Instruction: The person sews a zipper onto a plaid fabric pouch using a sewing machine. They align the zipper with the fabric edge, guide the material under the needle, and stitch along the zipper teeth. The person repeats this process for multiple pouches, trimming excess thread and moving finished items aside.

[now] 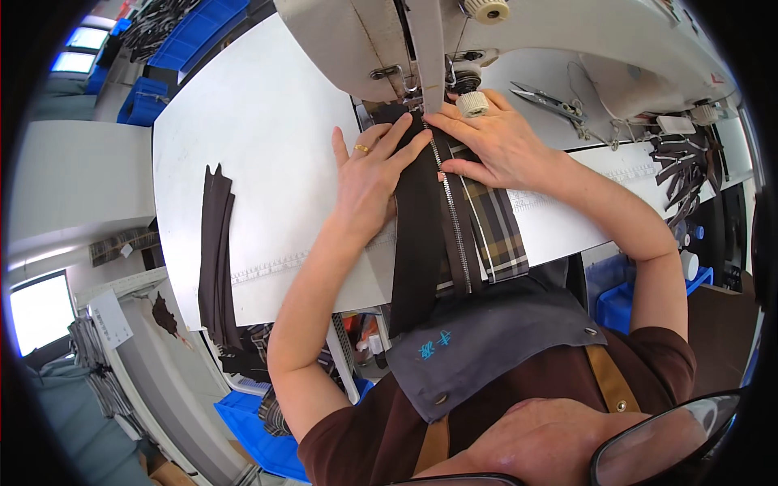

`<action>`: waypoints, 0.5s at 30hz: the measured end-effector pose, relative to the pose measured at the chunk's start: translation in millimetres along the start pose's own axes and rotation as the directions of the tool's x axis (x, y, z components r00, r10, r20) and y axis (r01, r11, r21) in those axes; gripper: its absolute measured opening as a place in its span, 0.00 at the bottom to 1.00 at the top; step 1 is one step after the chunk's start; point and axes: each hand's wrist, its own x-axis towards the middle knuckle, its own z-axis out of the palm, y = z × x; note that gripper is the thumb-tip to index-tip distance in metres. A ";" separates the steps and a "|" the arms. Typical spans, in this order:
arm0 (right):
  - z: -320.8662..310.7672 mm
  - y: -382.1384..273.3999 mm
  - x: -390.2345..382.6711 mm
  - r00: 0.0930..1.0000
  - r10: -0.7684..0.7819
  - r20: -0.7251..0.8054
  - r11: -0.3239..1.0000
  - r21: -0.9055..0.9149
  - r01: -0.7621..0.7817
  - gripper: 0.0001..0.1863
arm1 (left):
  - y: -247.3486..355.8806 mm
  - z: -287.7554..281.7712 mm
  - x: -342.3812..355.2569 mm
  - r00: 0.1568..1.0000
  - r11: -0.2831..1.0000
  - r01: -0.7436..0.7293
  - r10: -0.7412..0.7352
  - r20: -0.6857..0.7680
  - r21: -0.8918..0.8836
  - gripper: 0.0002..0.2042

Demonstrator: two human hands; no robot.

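Note:
A metal-toothed zipper (451, 212) runs lengthwise up to the presser foot of a white sewing machine (344, 40). It lies between a dark brown fabric strip (417, 243) on the left and brown-and-white plaid fabric (501, 228) on the right. Flat on the dark strip, my left hand (369, 174) has its fingers stretched and spread close to the foot. My right hand (504, 144) rests on the zipper's right side, fingers extended toward the needle area and thumb apart on the tape. The machine head partly hides the fabric's far end.
Scissors (547, 101) lie on the white table (267, 121), right of the machine. Dark folded strips (215, 251) hang over its left front edge, and a bunch of dark zippers (687, 166) hangs at right. Blue bins (259, 433) stand below; a grey apron (494, 340) covers my lap.

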 end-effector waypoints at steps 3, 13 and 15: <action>-2.7 -2.5 -0.5 1.000 0.005 0.017 1.000 -0.006 -0.005 0.30 | 1.8 0.9 0.2 1.000 1.000 0.015 -0.016 -0.003 -0.016 0.24; -6.7 10.1 -6.2 0.997 0.023 -0.071 1.000 0.020 -0.021 0.28 | -7.7 2.5 8.6 0.999 0.998 -0.047 0.047 0.003 -0.034 0.23; -53.6 4.9 -18.0 0.984 0.047 -0.171 0.996 0.079 -0.034 0.26 | -8.4 3.1 5.2 1.000 0.999 -0.017 0.017 -0.004 -0.047 0.23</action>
